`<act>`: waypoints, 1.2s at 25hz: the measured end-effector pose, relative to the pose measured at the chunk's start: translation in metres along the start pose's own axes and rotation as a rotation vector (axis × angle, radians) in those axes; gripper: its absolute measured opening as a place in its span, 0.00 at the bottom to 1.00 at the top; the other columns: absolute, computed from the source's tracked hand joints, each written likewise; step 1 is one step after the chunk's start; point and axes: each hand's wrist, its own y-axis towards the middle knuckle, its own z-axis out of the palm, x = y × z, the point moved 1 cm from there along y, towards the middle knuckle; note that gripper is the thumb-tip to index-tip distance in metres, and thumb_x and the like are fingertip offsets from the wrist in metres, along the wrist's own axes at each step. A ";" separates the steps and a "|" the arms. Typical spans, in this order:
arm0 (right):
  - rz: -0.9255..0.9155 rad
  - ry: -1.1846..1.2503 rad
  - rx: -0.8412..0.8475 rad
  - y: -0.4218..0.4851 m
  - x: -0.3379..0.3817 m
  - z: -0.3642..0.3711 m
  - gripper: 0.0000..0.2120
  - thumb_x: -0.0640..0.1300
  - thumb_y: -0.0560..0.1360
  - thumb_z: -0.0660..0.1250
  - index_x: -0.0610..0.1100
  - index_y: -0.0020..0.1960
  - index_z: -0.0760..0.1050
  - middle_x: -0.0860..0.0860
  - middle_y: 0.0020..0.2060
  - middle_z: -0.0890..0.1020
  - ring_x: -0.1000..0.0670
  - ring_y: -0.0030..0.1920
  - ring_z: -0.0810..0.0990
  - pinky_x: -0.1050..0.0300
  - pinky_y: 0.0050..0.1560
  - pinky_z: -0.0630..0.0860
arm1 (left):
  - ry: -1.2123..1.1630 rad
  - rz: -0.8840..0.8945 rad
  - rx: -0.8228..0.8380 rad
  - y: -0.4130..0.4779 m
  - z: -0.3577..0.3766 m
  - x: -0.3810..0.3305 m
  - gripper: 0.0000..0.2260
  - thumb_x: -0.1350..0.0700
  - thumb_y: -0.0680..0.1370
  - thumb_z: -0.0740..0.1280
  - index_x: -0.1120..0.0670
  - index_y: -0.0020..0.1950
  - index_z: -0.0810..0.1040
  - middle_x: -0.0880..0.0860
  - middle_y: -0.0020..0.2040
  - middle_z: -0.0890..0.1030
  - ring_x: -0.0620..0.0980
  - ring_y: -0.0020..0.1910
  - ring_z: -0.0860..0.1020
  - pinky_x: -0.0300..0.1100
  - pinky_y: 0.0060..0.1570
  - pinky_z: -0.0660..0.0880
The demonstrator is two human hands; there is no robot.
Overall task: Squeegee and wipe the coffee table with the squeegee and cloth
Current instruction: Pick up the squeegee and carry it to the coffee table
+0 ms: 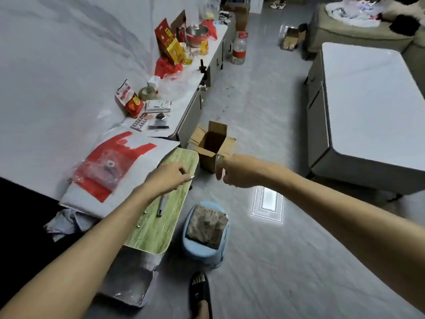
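Closest to me, a foot in a black sandal [199, 292] stands on the floor. At left, my left hand [166, 177] hovers over the far end of a green board [156, 231], fingertips together, pinching a small white piece [192, 177]. A grey handle [161, 204] lies on the board; squeegee or not, I cannot tell. Beside the board's near right corner, a blue bucket [190, 248] holds the crumpled cloth [207, 226]. An open cardboard box [212, 143] shows only a dark inside. My right hand [236, 172] hangs beside it, fingers loosely curled. The coffee table [368, 100] stands far right.
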 end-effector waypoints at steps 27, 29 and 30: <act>0.125 0.298 0.146 0.279 -0.134 0.183 0.12 0.40 0.77 0.60 0.46 0.58 0.77 0.45 0.51 0.81 0.46 0.46 0.78 0.48 0.49 0.78 | -0.501 -0.365 0.278 0.309 0.171 0.176 0.11 0.59 0.76 0.70 0.58 0.36 0.72 0.55 0.26 0.72 0.45 0.19 0.70 0.37 0.21 0.68; 0.158 0.367 0.112 0.253 -0.135 0.152 0.09 0.45 0.79 0.62 0.45 0.56 0.77 0.46 0.48 0.82 0.47 0.44 0.78 0.50 0.48 0.78 | -0.613 -0.275 0.329 0.292 0.141 0.118 0.10 0.58 0.76 0.70 0.58 0.37 0.72 0.51 0.23 0.73 0.41 0.17 0.69 0.33 0.18 0.66; 0.172 0.417 0.086 0.237 -0.137 0.128 0.09 0.47 0.79 0.64 0.45 0.55 0.77 0.48 0.44 0.82 0.49 0.42 0.78 0.52 0.47 0.77 | -0.653 -0.223 0.327 0.283 0.123 0.085 0.10 0.58 0.76 0.71 0.58 0.38 0.72 0.49 0.21 0.72 0.41 0.17 0.69 0.33 0.18 0.66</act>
